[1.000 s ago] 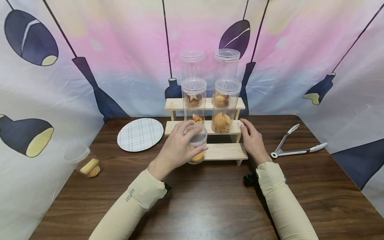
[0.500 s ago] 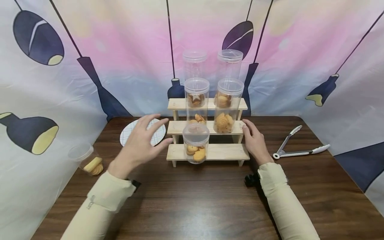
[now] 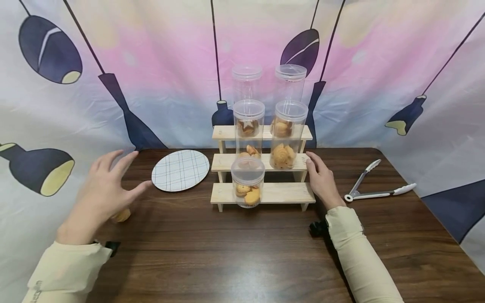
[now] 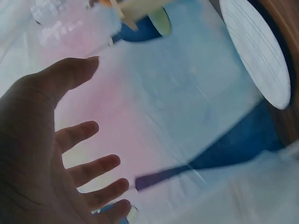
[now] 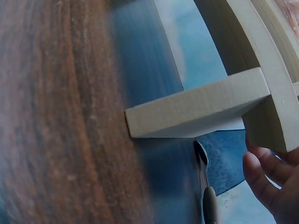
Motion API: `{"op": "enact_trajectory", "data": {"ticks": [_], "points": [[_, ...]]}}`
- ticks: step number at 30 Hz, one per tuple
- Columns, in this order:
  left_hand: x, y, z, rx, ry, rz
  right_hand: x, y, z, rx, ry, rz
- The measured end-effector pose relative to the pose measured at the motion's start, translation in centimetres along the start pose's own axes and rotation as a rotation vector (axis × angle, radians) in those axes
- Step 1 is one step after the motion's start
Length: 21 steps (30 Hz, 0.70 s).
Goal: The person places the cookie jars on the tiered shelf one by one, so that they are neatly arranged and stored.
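My left hand (image 3: pixel 104 189) hangs over the table's left side, its fingers spread and nothing in them. In the left wrist view too, the thumb and fingers stand apart. Beneath it, a cookie (image 3: pixel 122 215) peeks out; the jar around it is hidden by the hand. My right hand (image 3: pixel 322 179) holds the right end of the middle step of a three-step wooden rack (image 3: pixel 288 191), fingertips at the board's end (image 5: pixel 275 126). A lidded clear jar of cookies (image 3: pixel 248 185) stands on the lowest step, left side. Two taller cookie jars (image 3: pixel 283 155) are on the middle step.
Two more jars (image 3: pixel 248 80) stand on the top step. A checked plate (image 3: pixel 180 170) lies left of the rack. Spread tongs (image 3: pixel 373 193) lie to the right. A printed curtain (image 3: pixel 170 84) closes off the back and sides of the brown table (image 3: pixel 227 252).
My left hand has let go of the small cookie jar on the lowest step and swung left, past the plate, over the jar there. The right hand has stayed at the rack.
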<state>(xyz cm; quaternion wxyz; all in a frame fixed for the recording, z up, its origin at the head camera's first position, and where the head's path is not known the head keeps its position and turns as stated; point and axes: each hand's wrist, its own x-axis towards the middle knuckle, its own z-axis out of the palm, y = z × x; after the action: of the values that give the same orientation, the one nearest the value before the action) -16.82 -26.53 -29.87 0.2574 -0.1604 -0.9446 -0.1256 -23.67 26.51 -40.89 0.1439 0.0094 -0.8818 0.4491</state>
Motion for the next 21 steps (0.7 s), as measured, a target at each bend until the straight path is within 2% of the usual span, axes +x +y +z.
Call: {"op": "enact_trajectory", "data": {"ticks": [3, 8, 12, 21], "points": [[-0.9, -1.5, -0.5, 0.04, -0.076, -0.077, 0.0, 0.0, 0.1, 0.002, 0.001, 0.007], [-2.1, -3.5, -0.3, 0.03, -0.112, -0.113, 0.0, 0.1, 0.1, -0.002, -0.002, 0.011], [-2.6, -4.3, 0.0, 0.007, -0.138, -0.144, -0.1, 0.1, 0.1, 0.001, -0.005, 0.012], [-3.9, -5.9, 0.9, 0.042, -0.276, -0.258, -0.1, -0.1, 0.1, 0.001, 0.0, 0.01]]}}
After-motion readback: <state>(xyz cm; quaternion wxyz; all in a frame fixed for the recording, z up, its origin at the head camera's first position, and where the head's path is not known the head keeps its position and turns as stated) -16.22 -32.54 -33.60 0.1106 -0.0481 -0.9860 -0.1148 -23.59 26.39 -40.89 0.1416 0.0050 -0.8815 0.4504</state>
